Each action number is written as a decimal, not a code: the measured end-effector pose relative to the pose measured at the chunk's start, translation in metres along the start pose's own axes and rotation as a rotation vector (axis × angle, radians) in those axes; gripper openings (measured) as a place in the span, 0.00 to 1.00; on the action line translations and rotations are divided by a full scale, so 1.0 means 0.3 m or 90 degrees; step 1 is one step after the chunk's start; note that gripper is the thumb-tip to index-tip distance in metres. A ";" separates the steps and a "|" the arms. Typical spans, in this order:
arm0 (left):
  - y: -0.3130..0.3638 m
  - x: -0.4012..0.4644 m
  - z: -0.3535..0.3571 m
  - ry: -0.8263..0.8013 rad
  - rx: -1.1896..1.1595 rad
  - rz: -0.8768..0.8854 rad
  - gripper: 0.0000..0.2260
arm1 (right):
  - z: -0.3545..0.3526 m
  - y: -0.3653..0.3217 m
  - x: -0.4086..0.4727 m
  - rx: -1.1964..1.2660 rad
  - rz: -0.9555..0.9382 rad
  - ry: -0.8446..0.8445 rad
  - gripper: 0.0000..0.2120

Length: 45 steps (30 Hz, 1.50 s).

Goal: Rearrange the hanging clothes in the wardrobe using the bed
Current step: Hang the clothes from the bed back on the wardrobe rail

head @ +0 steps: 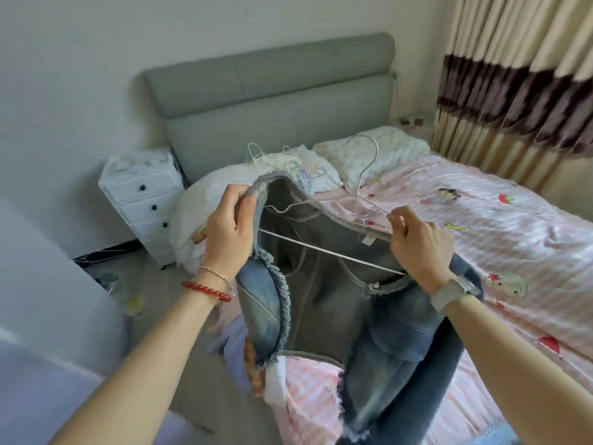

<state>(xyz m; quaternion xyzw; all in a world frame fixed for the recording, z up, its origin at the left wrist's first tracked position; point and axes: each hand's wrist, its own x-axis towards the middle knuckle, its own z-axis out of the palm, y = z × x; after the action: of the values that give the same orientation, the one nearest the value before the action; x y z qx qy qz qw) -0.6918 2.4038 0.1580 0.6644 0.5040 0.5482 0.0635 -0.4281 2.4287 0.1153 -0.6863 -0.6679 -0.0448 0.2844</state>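
A blue denim vest [324,303] with frayed edges hangs open over the near edge of the bed [513,239]. A white wire hanger [330,253] sits inside it, its hook rising above the collar. My left hand [229,226] pinches the vest's left shoulder edge. My right hand [417,242] grips the hanger's right arm together with the vest's right shoulder. A pile of clothes on hangers [288,165] lies at the bed's head, left of the vest. The wardrobe is out of view.
A pink striped sheet with cartoon prints covers the bed, with a pillow [378,152] before the grey headboard [272,101]. A white drawer unit [144,197] stands left of the bed. Curtains [519,85] hang at the right. More garments [237,348] drape off the bed's near corner.
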 end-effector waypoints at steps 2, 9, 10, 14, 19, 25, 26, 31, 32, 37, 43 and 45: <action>0.032 0.002 -0.135 0.022 0.002 0.015 0.05 | -0.085 -0.098 0.026 0.010 -0.033 0.065 0.13; 0.227 -0.030 -0.486 -0.019 -0.032 0.064 0.08 | -0.273 -0.432 0.098 0.118 -0.163 0.347 0.11; 0.250 -0.037 -0.517 -0.093 -0.001 0.074 0.06 | -0.286 -0.468 0.100 0.140 -0.181 0.374 0.11; 0.237 -0.085 -0.625 -0.221 0.119 0.044 0.14 | -0.311 -0.573 0.094 0.216 -0.267 0.423 0.14; 0.145 -0.114 -0.766 0.188 0.435 0.093 0.17 | -0.282 -0.639 0.023 0.274 -0.307 0.417 0.13; 0.114 -0.156 -0.852 0.054 0.382 0.045 0.13 | -0.252 -0.713 -0.048 0.298 -0.403 0.381 0.13; 0.116 -0.174 -0.868 0.053 0.327 0.023 0.09 | -0.247 -0.728 -0.058 0.293 -0.421 0.375 0.12; 0.082 -0.289 -1.017 0.097 0.251 -0.107 0.09 | -0.189 -0.790 -0.118 0.236 -0.538 0.382 0.06; 0.083 -0.314 -1.050 0.119 0.263 -0.110 0.09 | -0.174 -0.814 -0.132 0.234 -0.556 0.384 0.06; 0.156 -0.425 -1.197 0.203 0.362 -0.092 0.10 | -0.103 -0.978 -0.214 0.274 -0.683 0.364 0.13; 0.253 -0.590 -1.379 0.033 0.400 -0.224 0.18 | -0.057 -1.231 -0.365 0.461 -0.713 0.242 0.15; 0.263 -0.645 -1.415 0.042 0.496 -0.266 0.24 | -0.063 -1.333 -0.440 0.513 -0.758 0.222 0.11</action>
<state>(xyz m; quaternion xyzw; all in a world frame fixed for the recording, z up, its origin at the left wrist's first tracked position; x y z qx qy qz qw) -0.9598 2.0239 0.2457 0.5044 0.7985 0.3135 -0.0986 -0.8125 2.2808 0.2049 -0.0329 -0.8369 -0.0510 0.5439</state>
